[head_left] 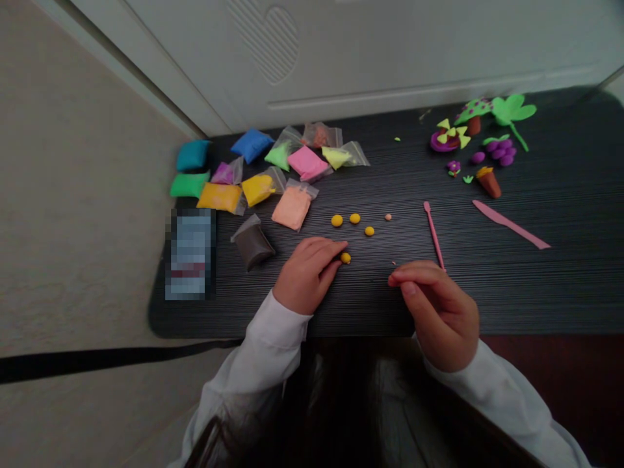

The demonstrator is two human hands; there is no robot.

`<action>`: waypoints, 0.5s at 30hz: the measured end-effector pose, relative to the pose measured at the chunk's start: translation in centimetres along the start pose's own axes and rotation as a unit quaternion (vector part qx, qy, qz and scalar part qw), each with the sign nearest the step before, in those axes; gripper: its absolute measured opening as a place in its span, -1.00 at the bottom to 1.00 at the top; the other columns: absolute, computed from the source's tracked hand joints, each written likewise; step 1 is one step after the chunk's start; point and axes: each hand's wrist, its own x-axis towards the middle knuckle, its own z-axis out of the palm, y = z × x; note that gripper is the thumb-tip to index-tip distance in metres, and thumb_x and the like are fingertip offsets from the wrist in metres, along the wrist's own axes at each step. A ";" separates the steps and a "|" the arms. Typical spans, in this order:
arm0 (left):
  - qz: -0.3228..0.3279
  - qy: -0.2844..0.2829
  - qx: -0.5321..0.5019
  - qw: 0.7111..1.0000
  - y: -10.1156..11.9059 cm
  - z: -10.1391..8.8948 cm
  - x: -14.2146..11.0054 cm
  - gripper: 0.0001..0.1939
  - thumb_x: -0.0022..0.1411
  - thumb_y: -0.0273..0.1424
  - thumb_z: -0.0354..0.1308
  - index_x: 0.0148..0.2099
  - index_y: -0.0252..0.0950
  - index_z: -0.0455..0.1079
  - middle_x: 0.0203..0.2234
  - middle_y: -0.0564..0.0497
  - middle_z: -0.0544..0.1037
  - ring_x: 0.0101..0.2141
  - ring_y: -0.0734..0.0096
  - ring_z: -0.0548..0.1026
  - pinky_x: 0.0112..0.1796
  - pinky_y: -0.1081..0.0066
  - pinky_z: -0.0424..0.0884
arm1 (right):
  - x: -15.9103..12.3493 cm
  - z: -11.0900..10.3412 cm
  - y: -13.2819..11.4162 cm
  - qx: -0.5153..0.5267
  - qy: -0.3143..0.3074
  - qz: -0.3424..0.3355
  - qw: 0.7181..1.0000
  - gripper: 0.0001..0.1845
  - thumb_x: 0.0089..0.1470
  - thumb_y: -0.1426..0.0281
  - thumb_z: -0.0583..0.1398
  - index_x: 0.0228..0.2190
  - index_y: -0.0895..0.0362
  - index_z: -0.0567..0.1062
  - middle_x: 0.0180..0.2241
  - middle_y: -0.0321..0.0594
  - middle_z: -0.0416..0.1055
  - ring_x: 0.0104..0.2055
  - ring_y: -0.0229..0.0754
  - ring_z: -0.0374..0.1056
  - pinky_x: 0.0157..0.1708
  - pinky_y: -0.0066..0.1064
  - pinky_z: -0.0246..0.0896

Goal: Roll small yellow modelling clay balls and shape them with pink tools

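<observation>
My left hand (312, 270) rests on the dark table, its thumb and fingertips closed on a small yellow clay ball (346, 258). A tiny pale speck shows at the ball's lower edge. Just beyond lie three more yellow balls (337, 221) and a small peach clay ball (388, 217). My right hand (441, 312) is raised to the right, thumb and index finger brought together in a pinch; whatever is between them is too small to make out. A tiny peach bit (394, 262) lies near its fingertips. A thin pink modelling tool (433, 234) lies just beyond this hand.
Bags of coloured clay, such as the peach bag (292, 207) and brown bag (253, 244), lie at the left. A blurred rectangle (190, 255) is at the left edge. A pink plastic knife (511, 224) and finished clay pieces, including purple grapes (501, 151), lie right.
</observation>
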 end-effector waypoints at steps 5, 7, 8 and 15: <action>-0.007 0.018 -0.004 1.000 0.3 -0.2 -0.3 -0.75 0.13 -0.49 0.10 -0.10 -0.36 0.36 -0.24 -0.08 0.52 -0.17 0.36 0.42 -0.12 0.29 0.38 | 0.0 0.0 0.0 0.000 -0.002 0.004 1.000 -0.77 0.02 0.58 0.10 -0.29 0.09 0.46 -0.35 -0.27 0.39 -0.27 -0.25 0.30 -0.27 -0.33 0.18; -0.002 0.024 -0.010 1.000 0.3 -0.3 -0.4 -0.77 0.13 -0.51 0.09 -0.12 -0.34 0.38 -0.26 -0.06 0.52 -0.19 0.37 0.42 -0.13 0.31 0.38 | 0.0 0.0 0.0 -0.001 -0.002 0.003 1.000 -0.77 0.02 0.58 0.10 -0.29 0.09 0.46 -0.36 -0.27 0.40 -0.27 -0.26 0.30 -0.27 -0.33 0.18; 0.002 0.027 -0.011 1.000 0.3 -0.3 -0.5 -0.78 0.13 -0.52 0.08 -0.13 -0.34 0.38 -0.27 -0.06 0.53 -0.20 0.37 0.42 -0.14 0.31 0.38 | 0.0 0.0 0.0 -0.002 -0.001 0.003 1.000 -0.76 0.02 0.58 0.10 -0.29 0.08 0.46 -0.36 -0.28 0.40 -0.27 -0.26 0.30 -0.27 -0.34 0.18; 0.013 0.051 -0.002 0.999 0.5 -0.4 -0.7 -0.77 0.13 -0.60 0.04 -0.17 -0.35 0.41 -0.30 -0.07 0.52 -0.23 0.37 0.41 -0.16 0.31 0.37 | 0.0 0.0 -0.1 -0.004 -0.005 0.006 1.000 -0.77 0.03 0.57 0.10 -0.30 0.08 0.46 -0.36 -0.28 0.39 -0.27 -0.26 0.30 -0.27 -0.34 0.18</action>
